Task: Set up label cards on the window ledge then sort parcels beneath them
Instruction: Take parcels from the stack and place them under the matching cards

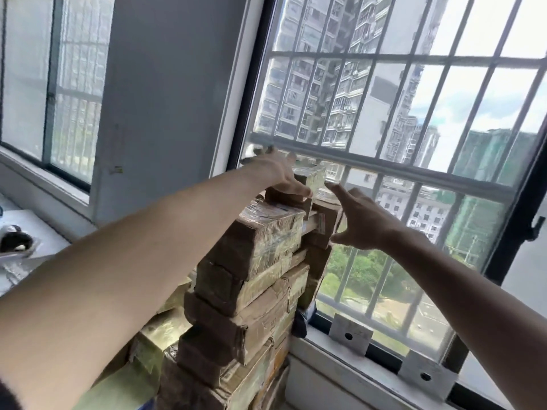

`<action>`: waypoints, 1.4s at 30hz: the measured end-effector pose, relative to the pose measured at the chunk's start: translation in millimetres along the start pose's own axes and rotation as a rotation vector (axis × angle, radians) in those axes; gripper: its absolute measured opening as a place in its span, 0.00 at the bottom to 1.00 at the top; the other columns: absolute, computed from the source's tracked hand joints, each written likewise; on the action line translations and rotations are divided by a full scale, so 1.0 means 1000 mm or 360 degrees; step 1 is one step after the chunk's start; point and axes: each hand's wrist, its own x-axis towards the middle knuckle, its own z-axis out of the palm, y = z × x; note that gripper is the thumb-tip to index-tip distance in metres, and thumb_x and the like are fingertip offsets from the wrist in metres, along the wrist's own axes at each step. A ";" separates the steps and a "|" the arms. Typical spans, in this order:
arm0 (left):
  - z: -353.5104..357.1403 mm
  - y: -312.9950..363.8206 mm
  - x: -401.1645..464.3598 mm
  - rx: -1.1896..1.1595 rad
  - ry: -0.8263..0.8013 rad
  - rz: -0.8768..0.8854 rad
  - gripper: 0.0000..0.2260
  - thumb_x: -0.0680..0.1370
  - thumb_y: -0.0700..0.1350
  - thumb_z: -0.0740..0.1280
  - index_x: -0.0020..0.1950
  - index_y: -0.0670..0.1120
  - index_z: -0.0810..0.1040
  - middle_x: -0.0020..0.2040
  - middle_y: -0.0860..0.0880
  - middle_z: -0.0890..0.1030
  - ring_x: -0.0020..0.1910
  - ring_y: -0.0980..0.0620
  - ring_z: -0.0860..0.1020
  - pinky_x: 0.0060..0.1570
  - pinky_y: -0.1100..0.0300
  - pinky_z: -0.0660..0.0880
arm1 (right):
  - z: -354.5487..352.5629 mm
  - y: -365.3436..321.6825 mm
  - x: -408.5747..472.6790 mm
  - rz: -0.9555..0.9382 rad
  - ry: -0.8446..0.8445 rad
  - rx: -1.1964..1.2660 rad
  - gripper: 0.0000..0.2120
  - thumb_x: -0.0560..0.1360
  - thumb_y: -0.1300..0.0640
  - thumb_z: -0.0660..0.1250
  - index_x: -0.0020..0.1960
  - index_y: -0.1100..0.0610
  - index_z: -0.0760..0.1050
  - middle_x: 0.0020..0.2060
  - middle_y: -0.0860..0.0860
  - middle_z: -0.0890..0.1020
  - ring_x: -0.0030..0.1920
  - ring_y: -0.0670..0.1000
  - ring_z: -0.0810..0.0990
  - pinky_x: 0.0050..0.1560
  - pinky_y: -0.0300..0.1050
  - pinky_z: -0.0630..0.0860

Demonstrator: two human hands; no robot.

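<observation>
The left hand (284, 176) presses fingers spread on the top parcel (310, 180) of the taped parcel stack (257, 261) against the window, the right hand (359, 221) open at its 3 o'clock, label cards (350, 334) at 5 o'clock on the window ledge (325, 355).

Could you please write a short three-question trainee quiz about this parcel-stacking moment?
1. True or false: the left hand rests on the top parcel of the stack.
2. The right hand's fingers are: A curled round a parcel, B spread open beside the stack, C on the ledge.
3. How many label cards stand on the window ledge?

Key: 1 true; 2 B; 3 two.
</observation>
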 end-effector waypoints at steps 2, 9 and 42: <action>0.002 -0.005 0.012 -0.0030 -0.0041 -0.0005 0.51 0.67 0.78 0.60 0.81 0.56 0.42 0.81 0.41 0.40 0.78 0.30 0.47 0.72 0.30 0.55 | 0.001 -0.003 0.005 0.0024 -0.0017 -0.0025 0.52 0.71 0.59 0.78 0.82 0.47 0.46 0.69 0.60 0.67 0.65 0.58 0.71 0.54 0.40 0.68; 0.022 -0.011 0.043 -0.0166 -0.0072 -0.0015 0.59 0.60 0.84 0.56 0.81 0.55 0.42 0.81 0.41 0.43 0.78 0.31 0.50 0.71 0.31 0.58 | 0.021 -0.012 0.008 0.0122 -0.0072 -0.0155 0.52 0.71 0.58 0.78 0.82 0.46 0.45 0.70 0.58 0.66 0.64 0.58 0.72 0.54 0.41 0.72; 0.018 -0.027 0.032 -0.0364 0.0823 0.1738 0.57 0.57 0.47 0.85 0.78 0.41 0.57 0.65 0.38 0.63 0.65 0.43 0.65 0.65 0.54 0.68 | -0.016 0.050 -0.017 0.0365 0.0580 -0.0315 0.73 0.55 0.42 0.85 0.81 0.56 0.37 0.79 0.64 0.43 0.77 0.68 0.46 0.74 0.65 0.54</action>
